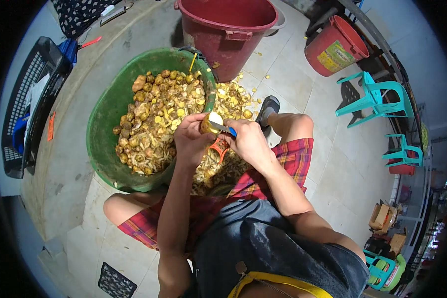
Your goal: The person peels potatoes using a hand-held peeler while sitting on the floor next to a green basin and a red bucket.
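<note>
My left hand [190, 134] holds up a partly peeled potato [207, 126], its pale cut face turned to the right. In my right hand [250, 138] is a small knife [219, 127] with a blue handle, its blade against the cut face. An orange plastic piece [219, 148] with slots shows just beneath my right fingers; whether they touch it I cannot tell. To the left stands a large green tub [104, 123], holding unpeeled potatoes [141, 96] at its far left side and many peelings [151, 151]. More peelings [232, 98] are heaped on the floor beyond and below my hands.
A tall dark-red bin [216, 48] stands beyond the tub. At right are a red bucket [335, 48], turquoise plastic chairs [380, 97] and cardboard boxes [381, 219]. Along the left ledge [69, 111] are a black basket [29, 108] and an orange-handled item [51, 126].
</note>
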`<state>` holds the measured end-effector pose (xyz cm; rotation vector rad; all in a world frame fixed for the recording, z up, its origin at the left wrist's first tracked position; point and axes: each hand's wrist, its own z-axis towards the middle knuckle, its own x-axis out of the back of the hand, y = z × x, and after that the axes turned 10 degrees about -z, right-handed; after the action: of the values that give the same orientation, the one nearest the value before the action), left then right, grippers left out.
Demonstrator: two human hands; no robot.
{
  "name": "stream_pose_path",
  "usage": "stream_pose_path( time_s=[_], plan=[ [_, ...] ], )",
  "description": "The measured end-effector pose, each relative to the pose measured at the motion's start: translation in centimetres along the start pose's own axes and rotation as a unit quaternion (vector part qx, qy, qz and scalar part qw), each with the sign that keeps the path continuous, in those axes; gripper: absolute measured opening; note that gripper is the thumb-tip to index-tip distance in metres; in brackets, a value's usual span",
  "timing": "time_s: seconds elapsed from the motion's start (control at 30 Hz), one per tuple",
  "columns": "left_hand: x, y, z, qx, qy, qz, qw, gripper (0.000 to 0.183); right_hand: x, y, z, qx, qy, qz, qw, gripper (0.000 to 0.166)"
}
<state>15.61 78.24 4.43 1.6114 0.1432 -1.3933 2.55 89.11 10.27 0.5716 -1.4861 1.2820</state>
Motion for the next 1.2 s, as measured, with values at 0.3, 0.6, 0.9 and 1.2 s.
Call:
stream_pose_path(
  time_s=[0.3, 0.6, 0.9, 1.2],
  plan=[
    [0.7, -0.7, 0.0, 0.004, -0.019, 0.026, 0.999, 0.06, -4.2, 5.7, 0.4, -0.077, -0.064, 0.003, 0.995, 0.029],
    [-0.9, 0.2, 0.3, 0.034, -0.021, -0.029, 0.999, 0.079, -3.5, 4.0, -0.2, -0.087, -0.043, 0.043, 0.994, 0.04],
    [-0.5, -0.2, -0.3, -0.023, 0.007, 0.092, 0.995, 0.059, -2.3, 0.4, -0.3, 0.033, 0.082, -0.007, 0.996, 0.03],
    [-0.4, -0.2, 0.0, 0.016, 0.003, 0.008, 1.0, 0.069, -3.2, 2.6, 0.3, -0.068, -0.095, 0.076, 0.99, 0.042]
  ],
)
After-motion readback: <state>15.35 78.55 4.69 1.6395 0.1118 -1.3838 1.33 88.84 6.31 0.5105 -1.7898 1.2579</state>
